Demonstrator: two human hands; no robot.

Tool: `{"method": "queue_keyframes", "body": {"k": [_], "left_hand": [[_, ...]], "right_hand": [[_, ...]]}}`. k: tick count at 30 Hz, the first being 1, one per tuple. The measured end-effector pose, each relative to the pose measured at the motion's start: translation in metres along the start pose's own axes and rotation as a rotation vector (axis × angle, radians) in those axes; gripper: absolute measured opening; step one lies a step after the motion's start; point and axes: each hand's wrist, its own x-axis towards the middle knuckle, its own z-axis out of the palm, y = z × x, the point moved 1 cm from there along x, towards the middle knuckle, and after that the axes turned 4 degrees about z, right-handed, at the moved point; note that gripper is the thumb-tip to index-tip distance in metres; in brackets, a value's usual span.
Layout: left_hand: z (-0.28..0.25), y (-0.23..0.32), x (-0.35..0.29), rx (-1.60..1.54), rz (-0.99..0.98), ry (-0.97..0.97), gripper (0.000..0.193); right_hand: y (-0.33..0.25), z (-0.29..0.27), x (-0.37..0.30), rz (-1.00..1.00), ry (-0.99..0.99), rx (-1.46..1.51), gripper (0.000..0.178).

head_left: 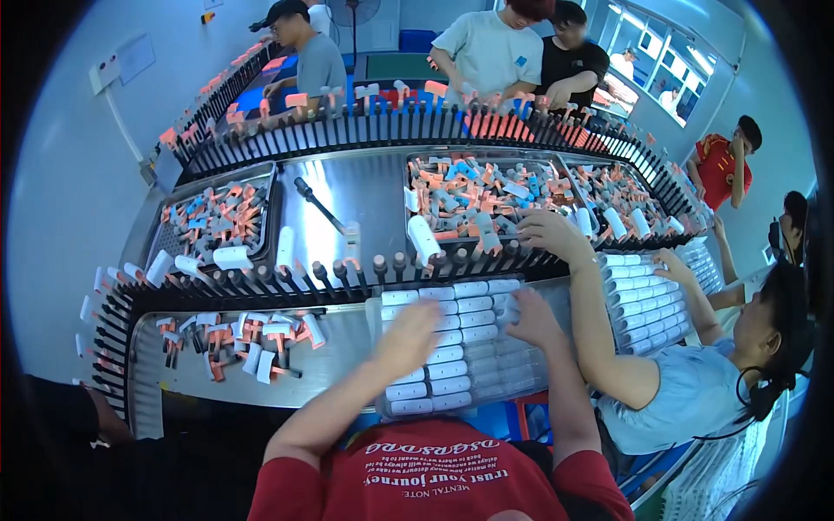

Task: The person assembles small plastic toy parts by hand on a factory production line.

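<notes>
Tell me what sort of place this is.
Most likely a factory assembly line. A conveyor of black pegs loops around metal trays heaped with small orange, blue and white parts. Both the wearer's hands rest on a tray of white capsule-shaped pieces, and several other workers stand alongside.

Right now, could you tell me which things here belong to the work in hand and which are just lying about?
In hand:
- left hand and right hand, both resting on the clear tray of white capsule-shaped pieces

Lying about:
- loose orange and white parts on the metal table
- bin of mixed parts
- second tray of white pieces, by a co-worker's hand
</notes>
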Motion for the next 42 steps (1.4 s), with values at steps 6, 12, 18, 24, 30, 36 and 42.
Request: {"method": "queue_keyframes", "body": {"k": [6, 12, 18, 24, 30, 36, 42], "left_hand": [[0.131, 0.008, 0.033, 0.375, -0.071, -0.58, 0.027], [0.128, 0.004, 0.071, 0.271, -0.143, -0.822, 0.03], [0.112, -0.011, 0.036, -0.059, -0.012, -0.392, 0.077], [0.008, -0.013, -0.012, -0.606, -0.572, -0.362, 0.071], [-0.123, -0.058, -0.113, -0.938, -0.985, 0.368, 0.051], [-0.281, -0.11, -0.15, -0.343, -0.827, 0.923, 0.036], [-0.354, -0.176, -0.121, 0.504, -0.626, 0.472, 0.043]], "right_hand": [[-0.043, -0.039, 0.0, 0.032, 0.223, 0.854, 0.056], [-0.089, -0.071, 0.043, -0.106, 0.319, 0.839, 0.05], [-0.162, -0.08, 0.103, -0.023, 0.229, 0.568, 0.056], [-0.24, -0.078, 0.136, -0.1, 0.023, 0.249, 0.051], [-0.293, -0.051, 0.119, -0.244, 0.188, 0.012, 0.052], [-0.321, -0.036, 0.124, -0.288, 0.297, 0.169, 0.052], [-0.335, -0.013, 0.11, -0.29, 0.192, 0.57, 0.042]]}}
